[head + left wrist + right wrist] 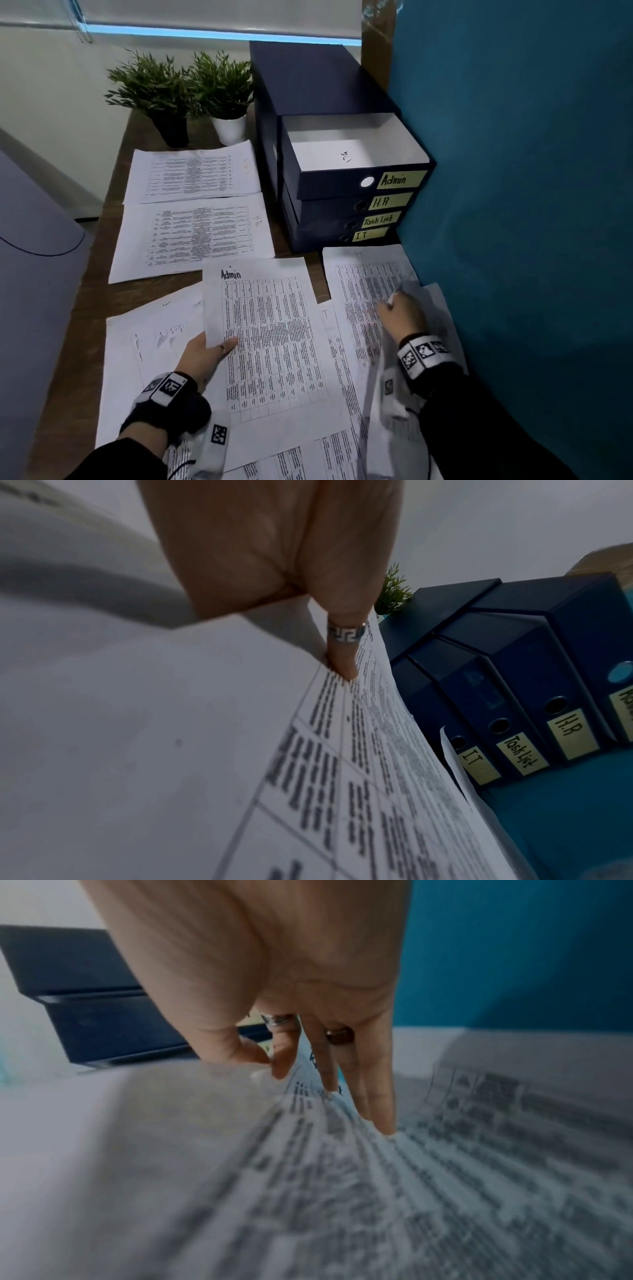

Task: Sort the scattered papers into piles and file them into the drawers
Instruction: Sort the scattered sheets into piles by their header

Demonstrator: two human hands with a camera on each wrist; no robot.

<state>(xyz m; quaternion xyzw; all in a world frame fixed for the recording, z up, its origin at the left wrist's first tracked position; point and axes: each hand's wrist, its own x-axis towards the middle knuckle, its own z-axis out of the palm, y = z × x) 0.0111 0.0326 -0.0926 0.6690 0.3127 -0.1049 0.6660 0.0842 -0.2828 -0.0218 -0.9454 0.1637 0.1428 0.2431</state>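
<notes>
My left hand pinches the left edge of the sheet headed "Admin", ringed thumb on top, and the sheet lies slanted over other printed papers. My right hand is over the sheets at the right and grips a curled sheet that bends over its wrist; its fingers point down into the print. The dark blue drawer unit carries the labels Admin, H.R, Task List and IT. Its top Admin drawer stands pulled out with white paper inside.
Two paper piles lie at the back left, one with faint orange writing and one marked H.R. Behind them stand two potted plants. A teal partition walls the right side. The wooden table's left edge runs beside a grey surface.
</notes>
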